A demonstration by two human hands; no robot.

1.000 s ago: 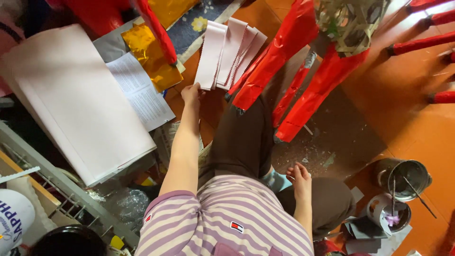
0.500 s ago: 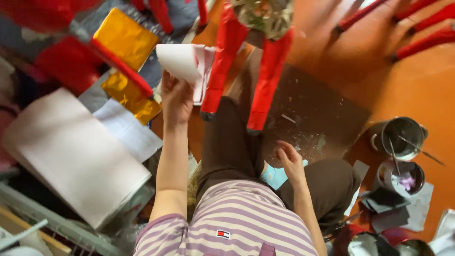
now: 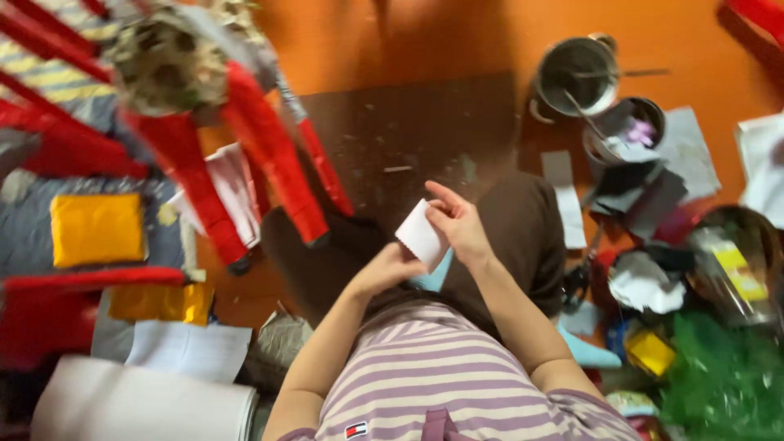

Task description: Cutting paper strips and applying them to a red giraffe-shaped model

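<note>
- Subject seated on orange floor (image 3: 457,41), striped shirt nearest the camera.
- Left hand (image 3: 390,268): fingers closed on the lower edge of a white paper slip (image 3: 421,235).
- Right hand (image 3: 459,224): fingers pinched on the slip's 3 o'clock edge. One slip only, held between both hands above the lap, at frame centre.
- At 3 to 4 o'clock of the hands: clutter of paper scraps, one yellow packet (image 3: 650,351), green plastic (image 3: 723,384).
- At 9 o'clock: one yellow pad (image 3: 96,229) on a blue mat; white sheets below it.
- At 10 o'clock: red-wrapped frame (image 3: 269,159), blurred.
- At 12 o'clock: dark mat (image 3: 408,131) speckled with bits.
- At 1 o'clock, farthest: two containers. Metal pot (image 3: 578,75) holds a stick, contents otherwise unclear; smaller pot (image 3: 625,131) holds a tool and purple matter.
</note>
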